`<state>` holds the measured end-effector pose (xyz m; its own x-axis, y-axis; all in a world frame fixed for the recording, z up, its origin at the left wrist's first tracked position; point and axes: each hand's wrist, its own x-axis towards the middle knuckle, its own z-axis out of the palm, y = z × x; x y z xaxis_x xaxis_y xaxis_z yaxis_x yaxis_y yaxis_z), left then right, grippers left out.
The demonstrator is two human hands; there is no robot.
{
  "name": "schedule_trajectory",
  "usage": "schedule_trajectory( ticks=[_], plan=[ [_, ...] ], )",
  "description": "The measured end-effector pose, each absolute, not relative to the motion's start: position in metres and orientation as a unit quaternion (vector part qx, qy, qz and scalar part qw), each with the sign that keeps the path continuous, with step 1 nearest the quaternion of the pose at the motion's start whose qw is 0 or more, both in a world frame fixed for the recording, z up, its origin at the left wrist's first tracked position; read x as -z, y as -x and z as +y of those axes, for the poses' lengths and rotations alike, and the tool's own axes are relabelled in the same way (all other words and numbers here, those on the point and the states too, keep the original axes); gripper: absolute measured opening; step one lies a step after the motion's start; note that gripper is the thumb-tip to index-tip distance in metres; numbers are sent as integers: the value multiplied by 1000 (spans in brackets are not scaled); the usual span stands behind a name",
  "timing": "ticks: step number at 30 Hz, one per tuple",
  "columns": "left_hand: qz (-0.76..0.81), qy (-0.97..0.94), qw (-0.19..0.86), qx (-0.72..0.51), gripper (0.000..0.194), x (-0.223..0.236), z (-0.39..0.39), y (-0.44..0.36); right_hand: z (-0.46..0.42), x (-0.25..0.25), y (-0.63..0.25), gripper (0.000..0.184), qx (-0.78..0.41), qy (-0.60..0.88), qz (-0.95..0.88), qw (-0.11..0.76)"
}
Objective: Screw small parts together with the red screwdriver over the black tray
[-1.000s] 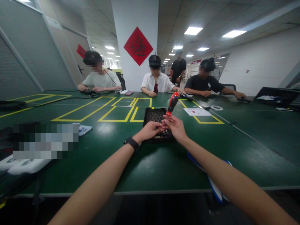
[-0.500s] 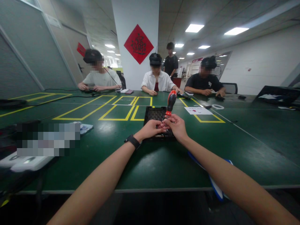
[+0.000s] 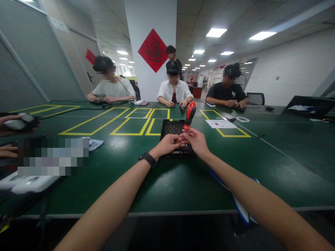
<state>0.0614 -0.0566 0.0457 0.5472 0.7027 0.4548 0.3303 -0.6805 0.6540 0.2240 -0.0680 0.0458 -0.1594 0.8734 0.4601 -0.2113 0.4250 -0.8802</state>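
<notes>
A red and black screwdriver [image 3: 190,115] stands upright over a black tray [image 3: 175,128] on the green table [image 3: 162,184]. My right hand [image 3: 196,142] is closed around the shaft just below the handle. My left hand [image 3: 167,144], with a black wristband, pinches at the same shaft from the left, fingertips touching the right hand. The screwdriver's tip and what lies under it are hidden by my fingers.
Three people sit at the far side of the table, and another person stands behind them by the white pillar. A white sheet [image 3: 220,123] and a tape ring [image 3: 242,119] lie to the right. Another person's hands [image 3: 10,122] hold something at the far left. A blue-edged object [image 3: 239,208] lies under my right forearm.
Both hands stay together on the screwdriver; its handle has tilted slightly. The standing person has walked left behind the seated ones. Another person's hands have come into view at the left.
</notes>
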Motion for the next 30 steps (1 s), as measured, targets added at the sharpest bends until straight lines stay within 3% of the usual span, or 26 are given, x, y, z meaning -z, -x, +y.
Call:
schedule_trajectory(
  ticks=[7,12,19,30],
  plan=[
    [347,-833,244,-354,36,-44,-55,-62,-72,-48,-222,35,-462,274,-597,596],
    [290,-854,257,-348,29,-46,-57,-62,-72,-48,-223,31,-456,268,-618,582],
    [297,-847,278,-343,33,-46,-57,-62,-68,-46,-226,41,-487,251,-626,555],
    [335,-830,252,-367,32,-44,-56,-62,-70,-47,-224,31,-489,293,-568,594]
  ],
)
